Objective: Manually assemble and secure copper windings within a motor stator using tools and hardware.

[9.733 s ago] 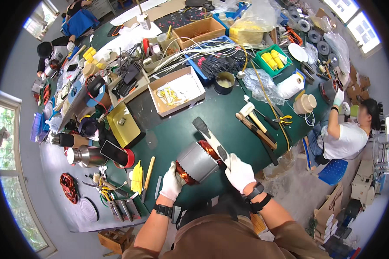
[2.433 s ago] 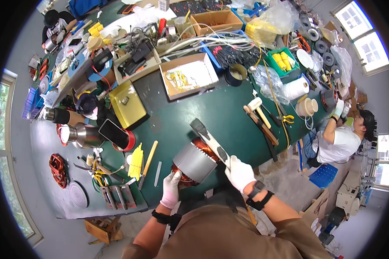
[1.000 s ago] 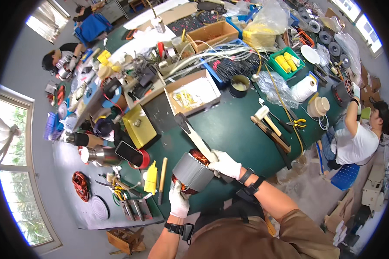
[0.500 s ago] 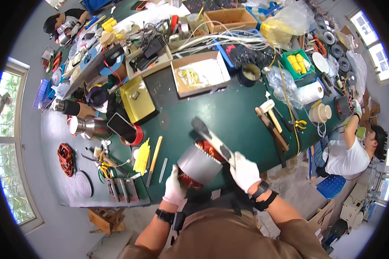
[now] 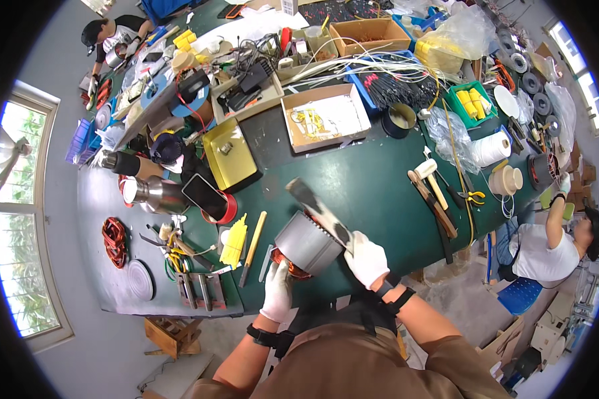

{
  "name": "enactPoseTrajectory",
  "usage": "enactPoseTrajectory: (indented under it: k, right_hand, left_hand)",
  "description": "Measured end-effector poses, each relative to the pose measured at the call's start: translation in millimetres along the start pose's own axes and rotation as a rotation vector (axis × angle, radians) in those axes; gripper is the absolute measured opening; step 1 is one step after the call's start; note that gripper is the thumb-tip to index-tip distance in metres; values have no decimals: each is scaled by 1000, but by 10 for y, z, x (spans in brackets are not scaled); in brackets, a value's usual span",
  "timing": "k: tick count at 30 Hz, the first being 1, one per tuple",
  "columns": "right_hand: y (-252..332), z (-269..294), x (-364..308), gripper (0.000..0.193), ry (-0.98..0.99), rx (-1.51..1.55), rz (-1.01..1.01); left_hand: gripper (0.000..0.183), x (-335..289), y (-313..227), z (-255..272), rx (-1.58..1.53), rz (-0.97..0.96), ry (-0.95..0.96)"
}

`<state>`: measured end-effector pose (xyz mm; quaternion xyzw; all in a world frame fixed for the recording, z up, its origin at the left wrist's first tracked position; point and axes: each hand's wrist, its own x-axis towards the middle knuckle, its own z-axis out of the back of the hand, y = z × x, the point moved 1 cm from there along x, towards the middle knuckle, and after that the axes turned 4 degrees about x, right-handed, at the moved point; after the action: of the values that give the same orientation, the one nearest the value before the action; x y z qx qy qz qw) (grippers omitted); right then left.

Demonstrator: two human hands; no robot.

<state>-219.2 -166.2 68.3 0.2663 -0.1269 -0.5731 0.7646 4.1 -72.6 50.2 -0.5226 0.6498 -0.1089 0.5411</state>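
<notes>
Near the table's front edge lies a grey cylindrical motor stator, tilted on its side, with reddish copper windings showing at both ends. My left hand, in a white glove, is closed at its lower end, fingers against the windings. In my gloved right hand is a long flat pale bar with a dark far end. The bar slants across the stator's upper end and hides part of the windings there. Just left of the stator is a narrow metal strip, and beyond it a wooden-handled tool.
Yellow slips, pliers and a red wire coil lie to the left. A yellow tray and a cardboard box stand behind. Right are a mallet and a seated co-worker; another person works far left.
The whole view has shifted. The stator has moved a little left toward the metal strip. My left hand has slid from its side to its lower end, and the bar has moved with my right hand.
</notes>
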Motion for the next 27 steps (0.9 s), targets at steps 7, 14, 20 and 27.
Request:
enactPoseTrajectory:
  k: [7,14,20,27]
  right_hand:
    - [1,-84,140,37,-71,81,56]
    - [-507,39,118,30,-13,22,-109]
    - [-1065,336,119,31,43,-90,-194]
    - [129,567,310,32,-143,323,139]
  left_hand:
    - [53,205,17,91,-11,-73,-73]
    - [50,313,-97,66,-56,-113,-101]
    - [50,571,-132,156,-55,-125,-244]
    - [47,866,-226,315,-29,-90,-502]
